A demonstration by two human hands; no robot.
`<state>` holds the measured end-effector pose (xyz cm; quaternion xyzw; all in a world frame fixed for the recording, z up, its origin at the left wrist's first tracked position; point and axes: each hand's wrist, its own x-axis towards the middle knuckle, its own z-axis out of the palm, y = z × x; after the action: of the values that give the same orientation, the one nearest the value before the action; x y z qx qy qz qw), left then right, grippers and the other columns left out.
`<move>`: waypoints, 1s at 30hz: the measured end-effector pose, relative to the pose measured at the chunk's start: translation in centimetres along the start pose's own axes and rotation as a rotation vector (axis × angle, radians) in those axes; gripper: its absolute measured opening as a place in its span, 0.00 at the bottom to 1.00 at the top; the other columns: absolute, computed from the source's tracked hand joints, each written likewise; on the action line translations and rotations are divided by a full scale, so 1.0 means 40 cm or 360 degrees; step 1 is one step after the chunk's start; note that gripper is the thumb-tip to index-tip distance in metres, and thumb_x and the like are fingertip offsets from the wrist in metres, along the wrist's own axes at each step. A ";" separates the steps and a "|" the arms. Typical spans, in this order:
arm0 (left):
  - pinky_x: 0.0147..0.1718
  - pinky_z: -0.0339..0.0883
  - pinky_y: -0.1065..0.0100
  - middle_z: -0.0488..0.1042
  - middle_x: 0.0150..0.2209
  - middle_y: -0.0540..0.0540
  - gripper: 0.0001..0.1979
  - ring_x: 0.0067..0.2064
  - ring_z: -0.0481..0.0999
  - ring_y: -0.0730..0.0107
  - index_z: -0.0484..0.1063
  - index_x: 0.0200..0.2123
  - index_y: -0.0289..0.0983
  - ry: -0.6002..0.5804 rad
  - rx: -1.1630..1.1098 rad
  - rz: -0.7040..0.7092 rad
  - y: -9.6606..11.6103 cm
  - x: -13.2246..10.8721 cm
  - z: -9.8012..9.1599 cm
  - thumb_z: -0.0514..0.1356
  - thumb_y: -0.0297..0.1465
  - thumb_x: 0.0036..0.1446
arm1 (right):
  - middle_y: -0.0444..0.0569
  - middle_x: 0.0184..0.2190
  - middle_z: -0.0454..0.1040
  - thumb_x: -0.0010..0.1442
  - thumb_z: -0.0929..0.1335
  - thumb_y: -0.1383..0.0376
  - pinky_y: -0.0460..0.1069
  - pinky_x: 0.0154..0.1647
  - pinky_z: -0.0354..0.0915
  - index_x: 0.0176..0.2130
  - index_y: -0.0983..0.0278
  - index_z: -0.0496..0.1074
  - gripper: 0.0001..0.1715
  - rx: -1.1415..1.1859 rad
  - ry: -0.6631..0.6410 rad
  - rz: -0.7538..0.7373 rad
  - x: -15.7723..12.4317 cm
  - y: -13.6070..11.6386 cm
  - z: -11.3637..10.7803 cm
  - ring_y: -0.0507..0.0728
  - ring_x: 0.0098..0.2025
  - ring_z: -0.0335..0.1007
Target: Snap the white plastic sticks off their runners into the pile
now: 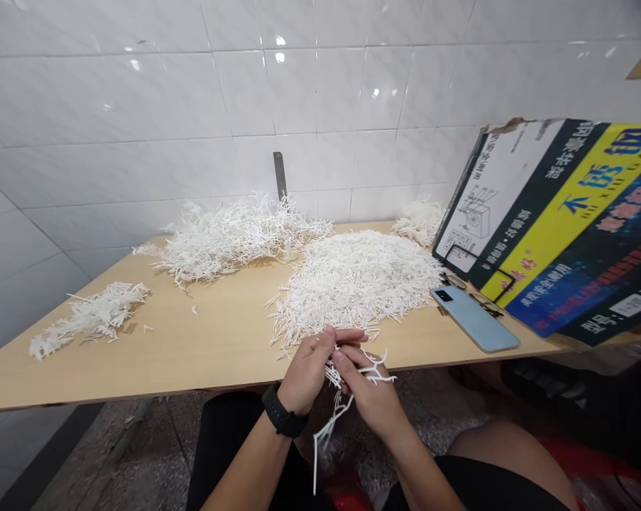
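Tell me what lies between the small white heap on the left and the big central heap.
The head view shows pale tabletop between the small heap and the big heap, with a few white scraps on it.

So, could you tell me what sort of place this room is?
Probably a small workshop: plain white wall tiles, a long bare wooden table, heaps of white strips, and a printed cardboard box leaning at the table's end.

White branching strands [352, 284], pale wood tabletop [203, 355], yellow-and-navy printed carton [559, 220]
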<state>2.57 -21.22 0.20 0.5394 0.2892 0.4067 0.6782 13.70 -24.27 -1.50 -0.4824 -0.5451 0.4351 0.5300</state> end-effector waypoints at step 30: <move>0.27 0.67 0.70 0.77 0.36 0.42 0.27 0.25 0.69 0.75 0.73 0.50 0.33 0.0246 0.0250 0.0032 0.013 0.047 -0.029 0.55 0.47 0.58 | 0.42 0.25 0.67 0.56 0.70 0.52 0.48 0.28 0.62 0.38 0.60 0.68 0.16 0.0673 0.0472 0.0060 0.054 0.024 0.034 0.52 0.25 0.64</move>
<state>2.42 -18.96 0.49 0.5608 0.3662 0.4299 0.6055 12.46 -21.92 -2.20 -0.4293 -0.3493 0.4738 0.6850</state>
